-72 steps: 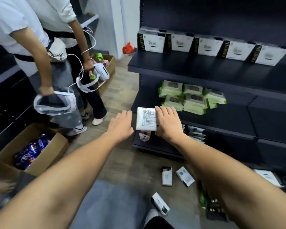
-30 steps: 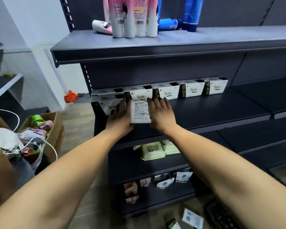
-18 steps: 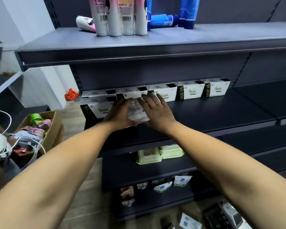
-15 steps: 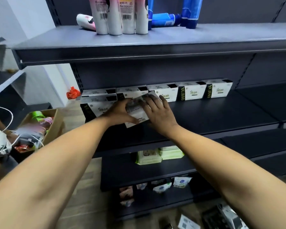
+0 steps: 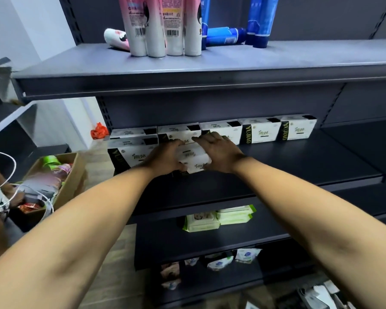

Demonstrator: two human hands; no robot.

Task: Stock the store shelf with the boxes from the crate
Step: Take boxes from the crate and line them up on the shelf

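gripping a white cardboard box from both sides, the left hand and right hand curl round it over the flat dark metal shelf, just before a row of matching boxes (black side panels). an open brown carton holds crinkled bright packets.

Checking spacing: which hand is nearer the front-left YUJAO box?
Left. The left hand sits right beside the front-left YUJAO box; the right hand is farther right, beyond the held box.
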